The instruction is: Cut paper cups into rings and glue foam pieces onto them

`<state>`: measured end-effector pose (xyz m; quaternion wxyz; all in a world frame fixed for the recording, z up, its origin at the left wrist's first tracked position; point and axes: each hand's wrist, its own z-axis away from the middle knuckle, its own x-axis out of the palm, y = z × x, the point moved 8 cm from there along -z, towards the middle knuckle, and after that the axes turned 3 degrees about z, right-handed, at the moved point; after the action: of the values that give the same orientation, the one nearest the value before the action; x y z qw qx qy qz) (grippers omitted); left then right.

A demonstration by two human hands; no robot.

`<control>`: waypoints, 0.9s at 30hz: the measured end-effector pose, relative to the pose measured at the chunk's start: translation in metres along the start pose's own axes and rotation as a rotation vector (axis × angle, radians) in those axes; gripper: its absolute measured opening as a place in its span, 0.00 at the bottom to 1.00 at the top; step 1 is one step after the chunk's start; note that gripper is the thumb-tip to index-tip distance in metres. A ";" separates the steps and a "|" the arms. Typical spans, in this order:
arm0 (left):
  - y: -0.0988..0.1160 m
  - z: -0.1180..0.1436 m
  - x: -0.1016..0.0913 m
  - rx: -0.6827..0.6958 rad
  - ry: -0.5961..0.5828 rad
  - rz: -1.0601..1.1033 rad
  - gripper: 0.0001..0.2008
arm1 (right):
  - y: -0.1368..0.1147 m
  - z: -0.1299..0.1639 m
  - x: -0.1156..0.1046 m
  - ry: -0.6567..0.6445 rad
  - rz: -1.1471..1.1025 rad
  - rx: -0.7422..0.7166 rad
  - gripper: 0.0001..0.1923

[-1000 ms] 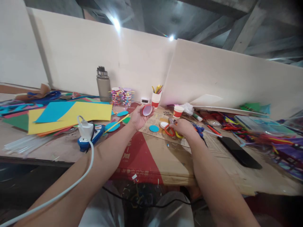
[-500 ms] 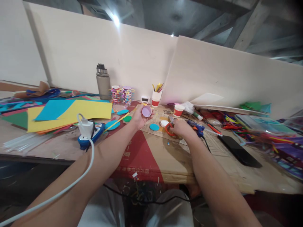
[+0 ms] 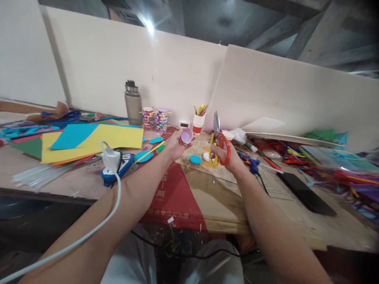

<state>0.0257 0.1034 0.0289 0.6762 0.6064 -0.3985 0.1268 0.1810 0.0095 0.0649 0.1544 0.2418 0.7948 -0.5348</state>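
Observation:
My left hand (image 3: 174, 146) is closed round a small paper cup (image 3: 186, 136), tilted so that its purple inside faces me. In my right hand (image 3: 230, 156) are scissors (image 3: 219, 142) with one red and one yellow handle, raised off the table, blades pointing up. Below the hands lie a blue disc (image 3: 196, 159) and a white disc (image 3: 208, 156), the latter partly behind the yellow handle. Another paper cup (image 3: 227, 135) is partly hidden behind the scissors and my right hand.
Two stacks of decorated cups (image 3: 161, 119) stand near a grey bottle (image 3: 133, 104). A cup of pencils (image 3: 199, 120) is by the back wall. Coloured sheets (image 3: 118, 136) and a power strip (image 3: 124, 163) lie left; a glue gun (image 3: 251, 163) and a black phone (image 3: 306, 193) lie right.
My right hand has lifted the scissors from the table and turned their blades upward. My left hand still holds the cup in about the same place. The view has shifted slightly.

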 end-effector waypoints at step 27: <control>0.026 -0.001 0.008 0.218 -0.072 -0.055 0.14 | -0.038 0.033 0.040 -0.339 -0.079 0.109 0.18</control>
<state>0.0137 0.1077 0.0531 0.5947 0.6913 -0.3896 0.1291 0.1259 -0.0240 0.0621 0.2516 0.1249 0.7360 -0.6159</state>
